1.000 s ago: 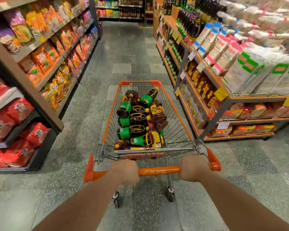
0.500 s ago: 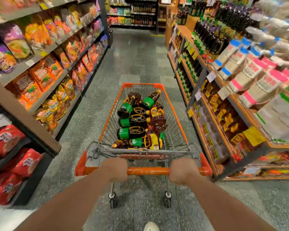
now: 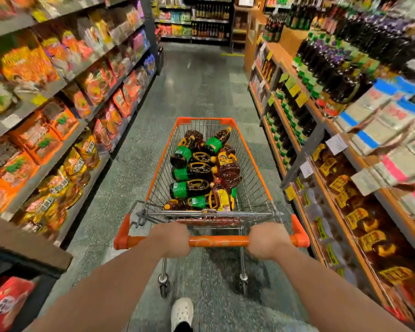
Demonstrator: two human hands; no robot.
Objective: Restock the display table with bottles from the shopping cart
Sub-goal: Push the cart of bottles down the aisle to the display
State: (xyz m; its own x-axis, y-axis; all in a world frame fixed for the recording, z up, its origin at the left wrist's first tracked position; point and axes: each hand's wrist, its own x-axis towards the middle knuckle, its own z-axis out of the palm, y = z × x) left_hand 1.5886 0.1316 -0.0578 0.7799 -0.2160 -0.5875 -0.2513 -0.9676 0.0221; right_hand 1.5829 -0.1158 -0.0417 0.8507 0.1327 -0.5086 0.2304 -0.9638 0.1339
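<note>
Since the earlier frames you have pushed the shopping cart deeper into the aisle, so the shelf ends that stood at 9 and 3 o'clock now lie beside and behind you, and a white shoe has come into view at 6 o'clock. Your left hand curls round the orange handle bar left of its middle; your right hand curls round it to the right, both wrapped tight, knuckles up. The cart's long axis runs from you toward 12 o'clock, its narrow front end pointing straight down the aisle. Inside its wire basket lie the bottles, dark with green or yellow labels, all on their sides in a loose heap. Most lie crosswise, long axes running 9 to 3 o'clock; the pair at the far end tilts toward 1 o'clock. Which end carries the cap is hard to tell on several. Snack bags fill the shelves at 9 o'clock; at 3 o'clock stand shelved dark bottles and pale packets, blurred.
</note>
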